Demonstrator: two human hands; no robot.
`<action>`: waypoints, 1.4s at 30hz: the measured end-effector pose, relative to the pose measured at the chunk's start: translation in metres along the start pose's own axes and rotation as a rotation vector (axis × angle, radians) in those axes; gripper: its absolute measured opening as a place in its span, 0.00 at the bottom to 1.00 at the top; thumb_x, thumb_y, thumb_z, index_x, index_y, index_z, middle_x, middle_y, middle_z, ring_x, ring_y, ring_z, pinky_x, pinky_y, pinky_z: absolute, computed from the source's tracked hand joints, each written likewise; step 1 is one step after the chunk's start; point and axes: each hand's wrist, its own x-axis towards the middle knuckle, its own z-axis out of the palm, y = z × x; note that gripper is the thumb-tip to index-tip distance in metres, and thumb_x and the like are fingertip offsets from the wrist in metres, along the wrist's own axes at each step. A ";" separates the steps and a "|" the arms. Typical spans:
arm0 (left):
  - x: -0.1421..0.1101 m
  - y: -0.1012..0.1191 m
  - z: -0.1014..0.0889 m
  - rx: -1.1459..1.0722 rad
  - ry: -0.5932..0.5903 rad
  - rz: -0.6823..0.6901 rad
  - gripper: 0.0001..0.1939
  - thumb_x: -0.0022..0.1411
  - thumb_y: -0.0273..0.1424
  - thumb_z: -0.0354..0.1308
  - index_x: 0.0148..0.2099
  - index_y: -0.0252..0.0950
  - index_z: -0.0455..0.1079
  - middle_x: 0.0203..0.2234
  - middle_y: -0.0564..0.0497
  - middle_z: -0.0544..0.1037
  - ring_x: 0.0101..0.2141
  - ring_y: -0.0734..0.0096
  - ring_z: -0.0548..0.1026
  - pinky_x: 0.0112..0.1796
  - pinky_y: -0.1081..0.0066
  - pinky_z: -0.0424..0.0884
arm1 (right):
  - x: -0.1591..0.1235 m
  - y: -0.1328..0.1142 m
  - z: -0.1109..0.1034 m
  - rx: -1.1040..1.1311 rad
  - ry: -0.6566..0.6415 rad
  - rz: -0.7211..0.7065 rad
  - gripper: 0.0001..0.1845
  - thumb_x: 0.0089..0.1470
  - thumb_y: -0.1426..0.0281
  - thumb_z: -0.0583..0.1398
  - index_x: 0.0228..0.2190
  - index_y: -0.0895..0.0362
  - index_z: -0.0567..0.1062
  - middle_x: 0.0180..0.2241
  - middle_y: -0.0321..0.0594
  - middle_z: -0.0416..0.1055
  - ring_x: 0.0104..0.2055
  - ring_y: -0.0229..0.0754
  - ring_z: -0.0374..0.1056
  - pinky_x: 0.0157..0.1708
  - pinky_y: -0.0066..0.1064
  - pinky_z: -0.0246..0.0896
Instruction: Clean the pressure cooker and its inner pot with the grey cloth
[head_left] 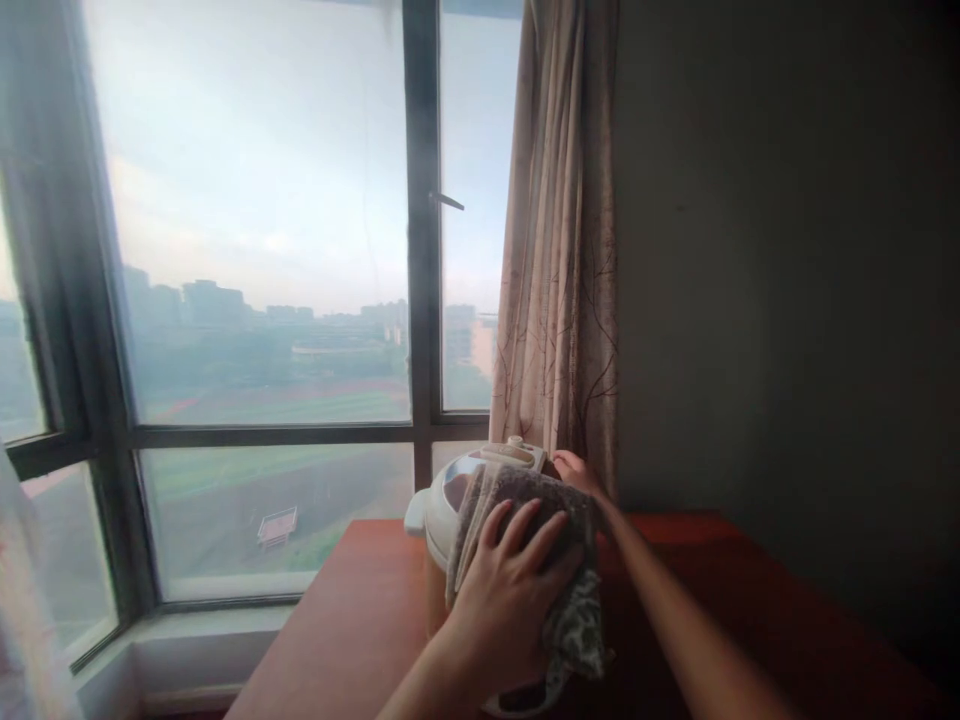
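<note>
A rice cooker (445, 515) with a white, rounded lid stands on the table, a pale side handle jutting out at its left. My left hand (510, 585) presses a folded grey-brown cloth (480, 500) against the cooker's near right side, its fingers spread over the fabric. A patterned green-and-white end of the cloth hangs below the fingers. My right hand (574, 470) reaches round to the far right edge of the cooker, with fingers bent against it; the cloth and cooker partly hide that contact.
The reddish-brown table (337, 620) has its far edge by a large window (262, 340) with dark frames. A beige curtain (551, 300) with a branch pattern hangs behind the cooker. A dark wall (780, 280) is at the right.
</note>
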 end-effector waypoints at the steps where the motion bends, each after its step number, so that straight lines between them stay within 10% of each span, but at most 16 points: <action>1: 0.004 0.007 0.004 0.035 -0.011 0.085 0.42 0.53 0.44 0.62 0.69 0.46 0.59 0.69 0.49 0.59 0.66 0.43 0.53 0.64 0.41 0.39 | 0.001 0.002 0.000 0.011 -0.001 -0.003 0.18 0.57 0.64 0.54 0.43 0.54 0.80 0.47 0.42 0.78 0.52 0.48 0.72 0.53 0.34 0.63; 6: 0.007 0.015 0.016 0.167 0.048 0.183 0.32 0.65 0.41 0.51 0.69 0.40 0.58 0.69 0.47 0.60 0.67 0.48 0.52 0.65 0.44 0.41 | 0.005 0.007 -0.001 0.058 0.010 -0.013 0.16 0.56 0.61 0.56 0.41 0.52 0.80 0.45 0.41 0.79 0.52 0.48 0.72 0.54 0.36 0.62; 13: -0.037 -0.030 0.025 0.184 0.324 0.139 0.38 0.60 0.42 0.56 0.70 0.39 0.57 0.68 0.47 0.61 0.66 0.50 0.57 0.66 0.52 0.39 | 0.000 0.008 0.003 0.091 0.056 -0.022 0.19 0.55 0.58 0.55 0.42 0.52 0.80 0.41 0.40 0.80 0.46 0.49 0.74 0.48 0.39 0.67; 18: -0.052 -0.079 0.032 -0.058 0.560 -0.190 0.33 0.62 0.39 0.56 0.68 0.41 0.60 0.64 0.44 0.68 0.64 0.50 0.63 0.63 0.52 0.56 | -0.004 0.006 0.003 0.091 0.097 -0.036 0.20 0.55 0.57 0.54 0.40 0.51 0.81 0.42 0.41 0.80 0.47 0.49 0.74 0.48 0.39 0.68; 23: -0.019 -0.129 0.009 -0.495 0.416 -0.518 0.24 0.64 0.42 0.52 0.56 0.37 0.75 0.54 0.43 0.78 0.54 0.48 0.74 0.56 0.53 0.67 | -0.006 0.003 0.001 0.074 0.107 -0.032 0.20 0.56 0.56 0.54 0.40 0.51 0.80 0.44 0.40 0.79 0.49 0.50 0.73 0.49 0.39 0.66; 30: 0.047 -0.179 0.000 -0.753 0.120 -0.571 0.20 0.50 0.41 0.60 0.40 0.32 0.79 0.36 0.45 0.83 0.38 0.52 0.78 0.42 0.62 0.73 | -0.005 0.006 0.003 0.078 0.089 -0.043 0.21 0.56 0.56 0.52 0.39 0.52 0.80 0.41 0.41 0.80 0.46 0.49 0.74 0.47 0.38 0.66; 36: 0.038 -0.171 0.000 -0.715 0.123 -0.580 0.19 0.52 0.41 0.58 0.41 0.34 0.79 0.35 0.45 0.83 0.40 0.51 0.78 0.44 0.61 0.73 | -0.007 0.004 0.002 0.092 0.098 -0.054 0.21 0.55 0.56 0.52 0.38 0.52 0.80 0.40 0.42 0.80 0.46 0.49 0.74 0.48 0.39 0.66; 42: 0.000 -0.131 -0.011 -0.513 0.223 -0.490 0.23 0.61 0.37 0.54 0.56 0.38 0.75 0.57 0.44 0.76 0.57 0.50 0.72 0.58 0.56 0.66 | -0.007 0.002 0.004 0.137 0.097 -0.080 0.21 0.54 0.56 0.53 0.38 0.54 0.79 0.40 0.42 0.80 0.44 0.50 0.74 0.46 0.38 0.66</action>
